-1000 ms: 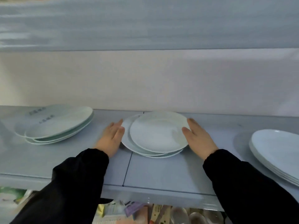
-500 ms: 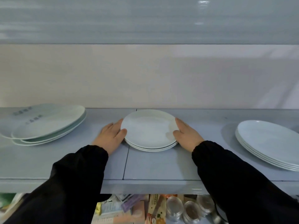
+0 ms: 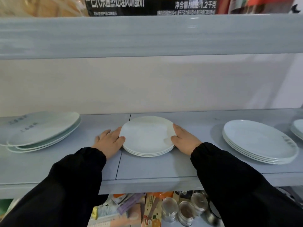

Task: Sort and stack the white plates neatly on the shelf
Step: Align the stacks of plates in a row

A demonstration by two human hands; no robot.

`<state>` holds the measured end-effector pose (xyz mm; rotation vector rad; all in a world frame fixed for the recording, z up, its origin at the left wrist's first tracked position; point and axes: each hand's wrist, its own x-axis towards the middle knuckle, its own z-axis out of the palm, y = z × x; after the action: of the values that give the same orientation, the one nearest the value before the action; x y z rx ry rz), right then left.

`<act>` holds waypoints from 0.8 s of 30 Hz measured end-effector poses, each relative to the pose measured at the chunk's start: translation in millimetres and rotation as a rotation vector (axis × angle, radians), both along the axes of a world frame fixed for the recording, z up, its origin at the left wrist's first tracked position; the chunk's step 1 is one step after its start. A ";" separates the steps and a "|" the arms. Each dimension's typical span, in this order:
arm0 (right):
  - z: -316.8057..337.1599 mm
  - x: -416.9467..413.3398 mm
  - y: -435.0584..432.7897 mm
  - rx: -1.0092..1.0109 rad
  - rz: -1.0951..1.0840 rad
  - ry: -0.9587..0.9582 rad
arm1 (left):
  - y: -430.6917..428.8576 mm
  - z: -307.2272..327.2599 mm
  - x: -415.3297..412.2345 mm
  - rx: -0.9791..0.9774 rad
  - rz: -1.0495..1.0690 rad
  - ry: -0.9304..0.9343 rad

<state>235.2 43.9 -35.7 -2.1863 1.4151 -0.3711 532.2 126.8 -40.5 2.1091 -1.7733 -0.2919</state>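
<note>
A small stack of round white plates (image 3: 146, 135) sits in the middle of the grey shelf (image 3: 157, 167), its edges lined up. My left hand (image 3: 109, 141) presses flat against the stack's left rim with straight fingers. On the opposite side, my right hand (image 3: 184, 140) presses the right rim, thumb on the top plate's edge. A looser stack of larger oval plates (image 3: 43, 131) lies at the left, with its plates offset. Another stack of large white plates (image 3: 257, 140) lies at the right.
More plates (image 3: 298, 128) show at the far right edge. An upper shelf board (image 3: 150, 35) hangs overhead with packages on it. Below the shelf's front lip are glass jars (image 3: 185, 210) and paper packets (image 3: 131, 208).
The middle plates, offset a second ago, were pushed together between my hands into one aligned stack. The camera has tilted, bringing the upper shelf's packages into view.
</note>
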 end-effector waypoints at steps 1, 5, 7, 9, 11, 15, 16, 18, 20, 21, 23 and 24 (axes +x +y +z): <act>0.1 -4.1 1.2 0.000 -0.002 0.006 | 1.1 2.0 -3.6 0.007 -0.005 -0.002; 1.1 -21.6 8.5 -0.002 -0.015 0.027 | 3.5 5.0 -18.7 0.033 -0.019 -0.044; 2.5 -32.6 13.6 -0.018 -0.015 0.045 | 5.9 3.7 -27.7 0.035 -0.017 -0.050; 3.3 -44.0 19.5 -0.031 -0.013 0.055 | 7.1 1.5 -36.3 0.029 -0.036 -0.036; 3.8 -54.4 25.4 -0.046 -0.019 0.058 | 6.8 0.8 -43.6 0.031 -0.046 -0.021; 5.1 -72.3 36.2 -0.085 -0.017 0.070 | 5.3 0.9 -56.8 0.027 -0.072 -0.065; 5.2 -77.1 38.6 -0.094 -0.012 0.076 | 5.5 0.9 -59.6 0.024 -0.081 -0.074; 5.3 -85.9 42.6 -0.103 -0.008 0.076 | 5.5 -1.1 -64.5 0.004 -0.105 -0.066; 4.7 -91.2 46.4 -0.111 -0.013 0.051 | 5.8 -4.0 -67.2 -0.021 -0.130 -0.032; 3.9 -92.6 48.3 -0.108 -0.017 0.026 | 5.4 -5.4 -67.6 -0.034 -0.136 -0.008; 1.9 -93.9 50.2 -0.086 -0.020 -0.041 | 3.3 -9.4 -65.1 -0.050 -0.136 0.029; 1.7 -94.5 50.9 -0.070 -0.022 -0.078 | 3.3 -9.5 -63.8 -0.063 -0.138 0.065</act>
<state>140.7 94.8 -34.1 -2.1881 1.4048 -0.5161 468.3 130.1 -49.9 1.9161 -1.8689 -0.3331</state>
